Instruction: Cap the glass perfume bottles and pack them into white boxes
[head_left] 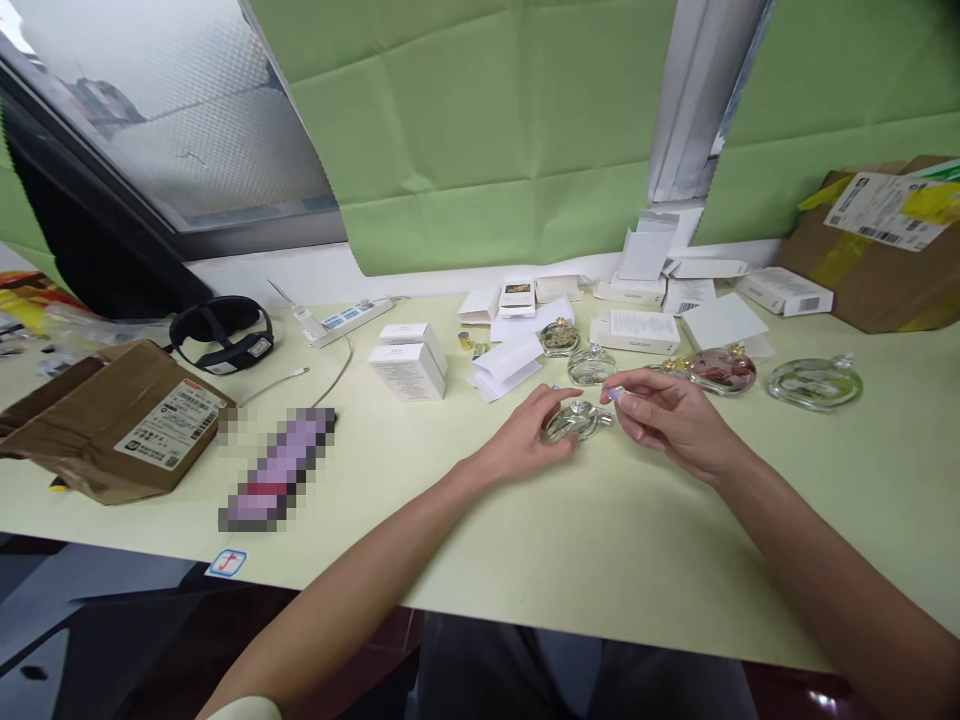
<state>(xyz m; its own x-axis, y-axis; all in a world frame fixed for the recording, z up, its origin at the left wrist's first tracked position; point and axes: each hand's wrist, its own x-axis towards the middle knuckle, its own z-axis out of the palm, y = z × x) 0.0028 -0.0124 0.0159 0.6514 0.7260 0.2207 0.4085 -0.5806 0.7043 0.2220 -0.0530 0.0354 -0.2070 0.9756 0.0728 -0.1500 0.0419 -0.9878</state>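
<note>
My left hand (525,437) is wrapped around the side of a clear glass perfume bottle (574,424) that lies on the table, its neck pointing right. Just right of it, my right hand (670,418) pinches a small pale lilac cap-like piece (616,394) between thumb and fingertips, apart from the bottle. Behind my hands lie another clear glass bottle (592,367) and a round one with a dark pattern (559,337). To the right are a red-tinted bottle (720,371) and a green-tinted bottle (815,383).
Behind the bottles lie several white cartons (641,331) and folded papers (506,365). White boxes (409,365) stand left of centre. Farther left are a phone-like purple pixelated object (279,470), an open cardboard box (120,430), a headset (221,335) and a power strip (358,315). Another carton (874,265) occupies the right corner.
</note>
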